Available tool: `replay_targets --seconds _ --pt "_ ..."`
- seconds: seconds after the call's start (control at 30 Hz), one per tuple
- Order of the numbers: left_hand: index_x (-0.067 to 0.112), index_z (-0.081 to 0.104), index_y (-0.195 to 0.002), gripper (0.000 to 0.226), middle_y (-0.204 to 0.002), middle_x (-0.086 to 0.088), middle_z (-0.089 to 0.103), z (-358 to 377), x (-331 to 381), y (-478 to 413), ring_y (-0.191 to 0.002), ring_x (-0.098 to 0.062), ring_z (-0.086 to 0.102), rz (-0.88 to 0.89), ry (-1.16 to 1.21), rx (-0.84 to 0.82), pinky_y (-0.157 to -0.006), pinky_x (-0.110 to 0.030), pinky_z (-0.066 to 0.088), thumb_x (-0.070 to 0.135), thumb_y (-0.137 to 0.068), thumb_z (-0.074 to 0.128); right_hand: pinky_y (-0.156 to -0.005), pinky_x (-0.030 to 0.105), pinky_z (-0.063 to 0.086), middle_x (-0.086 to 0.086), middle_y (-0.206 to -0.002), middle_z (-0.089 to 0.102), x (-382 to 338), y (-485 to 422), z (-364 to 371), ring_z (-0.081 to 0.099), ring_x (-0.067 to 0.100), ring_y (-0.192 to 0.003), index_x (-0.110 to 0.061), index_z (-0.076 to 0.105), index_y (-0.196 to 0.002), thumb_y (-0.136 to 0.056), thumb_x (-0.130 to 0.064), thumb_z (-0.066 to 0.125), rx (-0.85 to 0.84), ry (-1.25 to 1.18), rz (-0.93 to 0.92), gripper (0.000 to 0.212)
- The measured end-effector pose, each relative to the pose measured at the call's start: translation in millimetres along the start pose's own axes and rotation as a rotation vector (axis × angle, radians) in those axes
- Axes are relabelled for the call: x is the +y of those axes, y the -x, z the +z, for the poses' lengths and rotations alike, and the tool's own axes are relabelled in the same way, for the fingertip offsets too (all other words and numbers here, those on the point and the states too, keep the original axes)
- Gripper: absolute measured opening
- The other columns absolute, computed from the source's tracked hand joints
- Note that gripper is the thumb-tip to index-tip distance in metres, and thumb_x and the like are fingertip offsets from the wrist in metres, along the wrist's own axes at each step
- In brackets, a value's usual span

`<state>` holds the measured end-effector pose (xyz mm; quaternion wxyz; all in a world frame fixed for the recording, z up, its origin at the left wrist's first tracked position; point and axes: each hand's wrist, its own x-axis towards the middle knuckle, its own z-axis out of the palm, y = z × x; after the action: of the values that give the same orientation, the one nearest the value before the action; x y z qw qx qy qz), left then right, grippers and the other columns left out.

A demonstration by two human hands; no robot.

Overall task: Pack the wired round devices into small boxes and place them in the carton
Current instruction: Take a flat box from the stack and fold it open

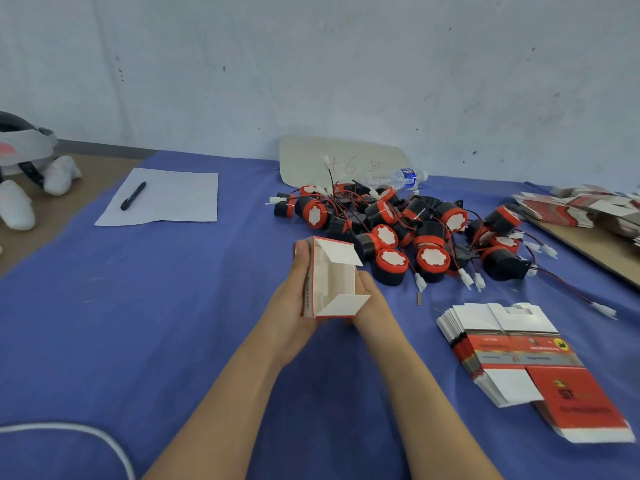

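cardboard sheet (304, 161): handwritten "+6" | flattened red box (581, 400): "ST"

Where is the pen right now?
Head view, upper left: the black pen lies on the white paper sheet, far left of the device pile.

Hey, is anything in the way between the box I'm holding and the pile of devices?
Nothing visible. The box, held between left hand and right hand, has its flaps open, and the nearest devices lie just beyond it.
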<state>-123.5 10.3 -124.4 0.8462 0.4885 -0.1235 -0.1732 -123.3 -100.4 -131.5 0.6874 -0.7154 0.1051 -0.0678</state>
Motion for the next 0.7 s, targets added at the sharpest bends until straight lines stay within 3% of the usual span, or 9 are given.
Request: replay_targets --seconds 0.1,0.13,0.23,0.33,0.4,0.43,0.5,0.6,0.7 --pt "0.022 0.063 -0.122 0.063 -0.120 -0.002 0.067 -0.3 1.7 -4.2 -0.105 -0.016 0.065 0.050 0.149 0.027 -0.089 -0.033 0.052 0.066 -0.083 0.039 -0.067 0.026 0.051 -0.001 -0.096 0.059 -4.7 2.6 -6.4 0.057 0.011 -0.081 -0.024 0.053 -0.096 -0.101 -0.034 0.040 0.119 -0.110 -0.044 0.017" --pt "0.022 0.061 -0.123 0.061 -0.122 0.000 0.066 -2.6 2.8 -7.1 -0.109 -0.014 0.064 0.096 0.224 0.089 -0.096 -0.034 0.049 0.064 -0.084 0.040 -0.064 0.025 0.052 0.001 -0.101 0.062 -6.4 1.6 -7.8 0.061 0.012 -0.083 -0.022 0.054 -0.103 -0.098 -0.045 0.042 0.161 -0.200 -0.038 0.027" --pt "0.028 0.056 -0.124 0.059 -0.118 0.011 0.067 -4.3 1.8 -11.0 -0.107 -0.001 0.062 0.180 0.133 0.248 -0.099 -0.025 0.044 0.064 -0.080 0.041 -0.078 0.032 0.056 -0.002 -0.114 0.063 -12.2 1.6 -9.2 0.066 0.015 -0.097 -0.023 0.053 -0.122 -0.091 -0.057 0.047 0.091 -0.416 0.059 0.046" --pt "0.036 0.038 -0.138 0.068 -0.121 0.026 0.055 2.3 -9.8 -7.4 -0.101 0.014 0.057 0.201 -0.353 0.252 -0.083 -0.006 0.044 0.068 -0.078 0.035 -0.072 0.023 0.056 -0.004 -0.112 0.067 -6.6 4.0 -5.9 0.067 0.005 -0.095 -0.020 0.050 -0.133 -0.095 -0.039 0.053 0.025 -0.278 0.005 0.042" --pt "0.036 0.017 -0.147 0.065 -0.137 0.029 0.031 0.6 -14.9 -6.9 -0.124 0.011 0.039 0.329 -0.597 0.314 -0.099 -0.007 0.032 0.052 -0.089 0.042 -0.057 0.009 0.046 -0.011 -0.093 0.061 -3.8 0.2 -10.5 0.059 -0.013 -0.071 -0.010 0.049 -0.132 -0.096 -0.020 0.050 0.139 -0.105 -0.098 0.037" --pt "0.033 0.014 -0.147 0.061 -0.142 0.024 0.023 -2.2 -15.3 -7.7 -0.132 0.005 0.029 0.417 -0.713 0.351 -0.106 -0.011 0.026 0.036 -0.096 0.047 -0.050 0.007 0.040 -0.010 -0.082 0.055 -2.6 -2.1 -14.1 0.053 -0.010 -0.058 -0.006 0.049 -0.131 -0.096 -0.013 0.045 0.194 -0.020 -0.138 0.035" --pt "0.025 0.027 -0.145 0.058 -0.148 0.014 0.025 -6.5 -17.0 -8.1 -0.136 -0.005 0.026 0.543 -0.947 0.368 -0.110 -0.019 0.026 0.013 -0.095 0.053 -0.043 0.008 0.032 -0.004 -0.072 0.052 -0.1 -4.7 -18.5 0.044 -0.002 -0.047 -0.011 0.051 -0.131 -0.096 -0.006 0.038 0.246 0.131 -0.218 0.037" --pt "0.018 0.054 -0.126 0.037 -0.133 0.007 0.049 -8.1 -19.5 -5.8 -0.121 -0.010 0.045 0.500 -1.059 0.437 -0.096 -0.016 0.037 0.025 -0.090 0.061 -0.050 0.004 0.038 -0.011 -0.086 0.060 1.7 0.4 -13.9 0.052 -0.013 -0.058 -0.018 0.047 -0.135 -0.100 -0.010 0.036 0.295 0.194 -0.318 0.037" --pt "0.020 0.056 -0.103 0.018 -0.096 0.009 0.060 -11.2 -16.3 -4.8 -0.089 -0.011 0.057 0.432 -0.969 0.597 -0.072 -0.022 0.047 0.035 -0.094 0.055 -0.061 -0.001 0.039 -0.007 -0.106 0.060 4.4 -1.3 -14.3 0.057 -0.006 -0.082 -0.016 0.049 -0.128 -0.100 -0.010 0.040 0.346 0.167 -0.321 0.030"
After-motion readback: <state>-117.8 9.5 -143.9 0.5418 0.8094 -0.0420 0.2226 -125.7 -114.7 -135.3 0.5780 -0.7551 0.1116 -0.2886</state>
